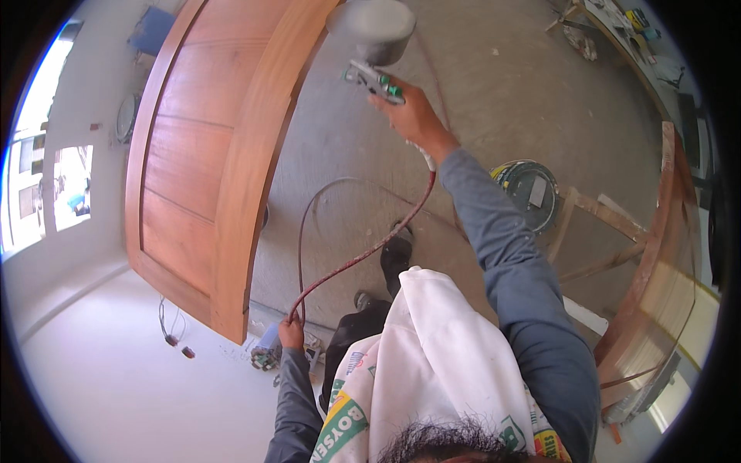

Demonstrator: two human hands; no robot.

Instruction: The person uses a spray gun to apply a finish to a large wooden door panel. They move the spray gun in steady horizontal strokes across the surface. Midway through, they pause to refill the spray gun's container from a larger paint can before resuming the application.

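My right hand point(417, 122) is closed around the handle of a paint spray gun point(373, 82) with green parts. A round greyish cup point(380, 32), slightly blurred, sits at the gun's far end. The gun is beside the right edge of a wooden panel door point(185, 170), apart from it as far as I can see. From the gun's grip a dark red hose point(372, 251) curves down to my left hand point(291, 334), which is closed on it low in the view, near the door's lower corner. Another stretch of hose loops over the floor.
A lidded paint bucket point(532, 197) stands right of my right forearm. Beyond it are a wooden sawhorse point(610, 220) and a reddish plank point(664, 224). A cluttered workbench point(629, 46) stands at the far right. Wires point(171, 336) protrude from the white wall near the door.
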